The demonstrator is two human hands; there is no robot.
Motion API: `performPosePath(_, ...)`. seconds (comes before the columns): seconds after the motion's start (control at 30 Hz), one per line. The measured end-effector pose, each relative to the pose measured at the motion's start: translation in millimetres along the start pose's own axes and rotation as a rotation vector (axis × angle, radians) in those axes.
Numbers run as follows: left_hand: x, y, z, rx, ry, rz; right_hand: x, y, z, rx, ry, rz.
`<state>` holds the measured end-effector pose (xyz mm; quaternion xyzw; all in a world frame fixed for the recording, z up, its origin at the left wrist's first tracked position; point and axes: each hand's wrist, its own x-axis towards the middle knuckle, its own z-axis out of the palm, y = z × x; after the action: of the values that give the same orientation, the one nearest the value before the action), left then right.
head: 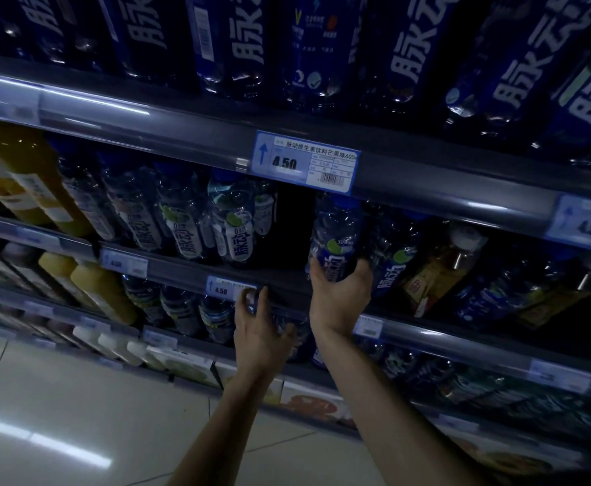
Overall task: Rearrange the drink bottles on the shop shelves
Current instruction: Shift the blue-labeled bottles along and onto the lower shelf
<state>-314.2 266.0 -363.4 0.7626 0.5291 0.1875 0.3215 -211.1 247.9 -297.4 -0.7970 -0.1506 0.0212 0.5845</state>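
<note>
My right hand (339, 296) grips the base of a blue-labelled drink bottle (336, 236) at the front of the middle shelf, beside a dark gap (292, 226) in the row. My left hand (260, 326) is lower, its fingers curled round the top of a dark blue bottle (289, 331) on the shelf below, just under a 4.50 price tag (222, 289). Left of the gap stand several clear bottles with white labels (241, 226). Another blue bottle (392, 254) stands right of the held one.
The top shelf holds a row of large dark blue bottles (403, 47) above a price rail with a 4.50 label (304, 161). Yellow juice bottles (31, 177) fill the left. Amber bottles (441, 268) sit at right. A pale tiled floor (59, 415) lies below left.
</note>
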Motion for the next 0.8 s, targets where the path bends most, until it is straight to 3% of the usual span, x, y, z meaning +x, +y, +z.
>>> performPosePath(0.23,6.9,-9.7,-8.7,-0.025,0.103,0.034,0.8,19.3,1.7,-0.136,-0.100,0.054)
performPosePath(0.8,9.8,-18.3,-7.9,-0.050,0.179,0.063,5.0,23.5,10.9,-0.166,-0.091,0.070)
